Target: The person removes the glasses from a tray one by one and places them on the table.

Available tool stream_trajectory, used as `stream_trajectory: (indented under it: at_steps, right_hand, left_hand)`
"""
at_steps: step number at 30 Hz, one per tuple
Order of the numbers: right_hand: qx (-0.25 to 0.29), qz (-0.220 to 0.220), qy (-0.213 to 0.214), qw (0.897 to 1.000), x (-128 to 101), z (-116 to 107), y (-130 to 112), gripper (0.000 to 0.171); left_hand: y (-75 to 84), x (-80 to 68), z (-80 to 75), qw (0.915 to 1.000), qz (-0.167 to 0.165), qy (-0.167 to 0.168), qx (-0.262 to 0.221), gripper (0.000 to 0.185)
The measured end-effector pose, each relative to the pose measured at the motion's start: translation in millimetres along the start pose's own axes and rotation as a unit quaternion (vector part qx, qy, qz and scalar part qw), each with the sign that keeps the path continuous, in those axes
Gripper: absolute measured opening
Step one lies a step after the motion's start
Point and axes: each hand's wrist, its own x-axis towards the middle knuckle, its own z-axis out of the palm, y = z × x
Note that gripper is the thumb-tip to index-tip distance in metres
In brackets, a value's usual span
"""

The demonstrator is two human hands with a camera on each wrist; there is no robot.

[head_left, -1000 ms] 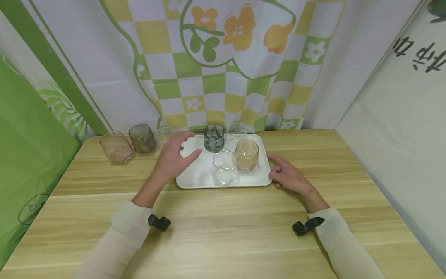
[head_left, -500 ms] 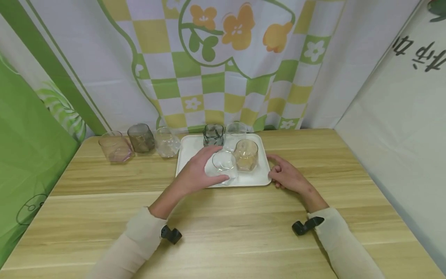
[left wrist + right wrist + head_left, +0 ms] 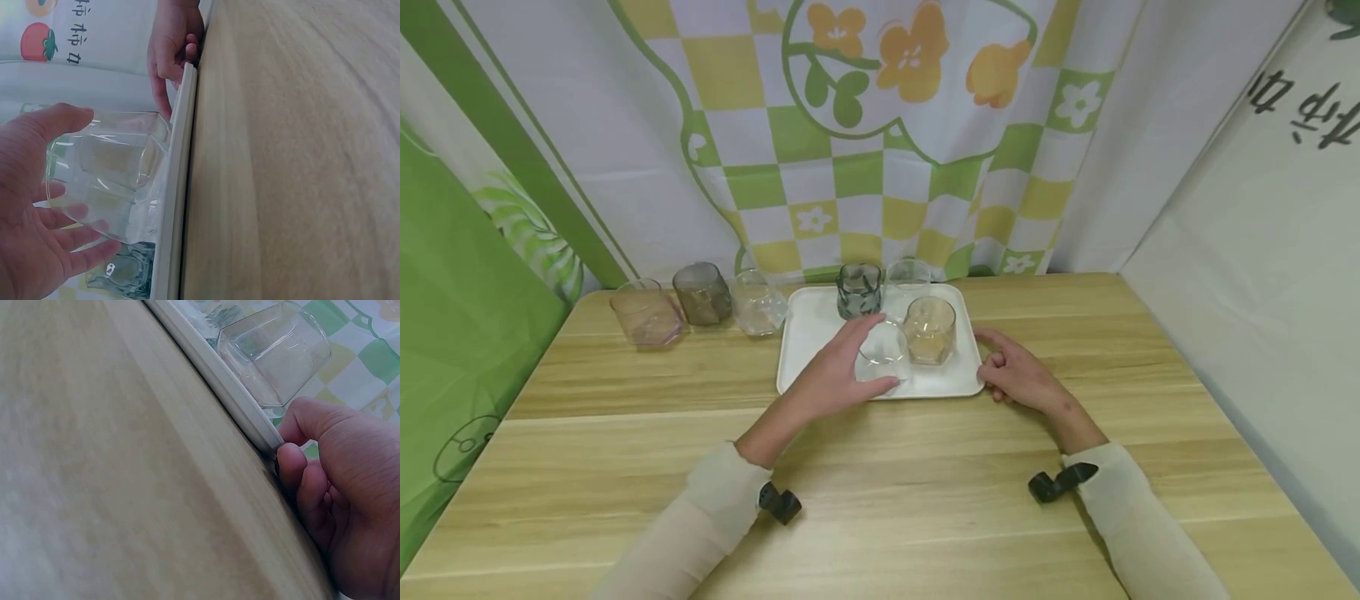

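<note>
Seven glasses on the wooden table (image 3: 880,492), logged left to right. Three stand off the tray in a row at its 9 o'clock side: pink glass (image 3: 646,312), smoky brown glass (image 3: 702,293), clear faceted glass (image 3: 758,302), close together, the last just beside the tray edge. Four stand on the white tray (image 3: 808,333): dark grey-green glass (image 3: 859,289) at 11 o'clock, a clear one (image 3: 907,279) at 1 o'clock, amber glass (image 3: 929,330) toward 3 o'clock, and the clear tumbler (image 3: 882,354) at 6 o'clock, near the front rim.

Left hand (image 3: 838,375): fingers and thumb curled around the clear tumbler; the left wrist view shows the thumb over one side and fingers under the other. I cannot tell whether the base rests on the tray or is just off it.

Right hand (image 3: 1018,375): fingers curled, tips pinching the tray rim at its 3 to 4 o'clock corner.

Risks, as judgement:
- Smooth, faceted glass held from one side; a loose grip could let it rotate or slip onto the tray.
- Amber glass stands just beside the tumbler; a sideways pull could knock the two together.
- If the tray-side hand slackens, a nudge could slide the tray and rattle its three remaining glasses.
- A path toward 9 o'clock passes the clear faceted glass; a low carry could clip it.
</note>
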Motion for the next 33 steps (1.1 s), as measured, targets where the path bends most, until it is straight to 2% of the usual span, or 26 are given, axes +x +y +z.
stream_trajectory:
  at_steps: [7,20,27,33]
  right_hand:
    - [-0.005,0.001,-0.001,1.000,-0.1,-0.4,-1.6,0.073]
    - [-0.007,0.004,0.000,1.000,-0.6,-1.5,-0.8,0.075]
    - [-0.002,0.002,0.000,1.000,-0.5,0.0,-0.7,0.072]
    - [-0.003,0.001,0.001,1.000,-0.1,0.8,-1.2,0.071]
  left_hand:
    - [-3.9,1.1,3.0,0.9996,-0.026,-0.008,-0.006,0.090]
    - [-6.8,3.4,3.0,0.9992,-0.034,-0.006,-0.022,0.089]
    - [-6.0,3.8,1.9,0.9972,-0.057,0.014,-0.047,0.089]
    - [-6.1,3.5,1.3,0.9958,-0.073,0.027,-0.049,0.086]
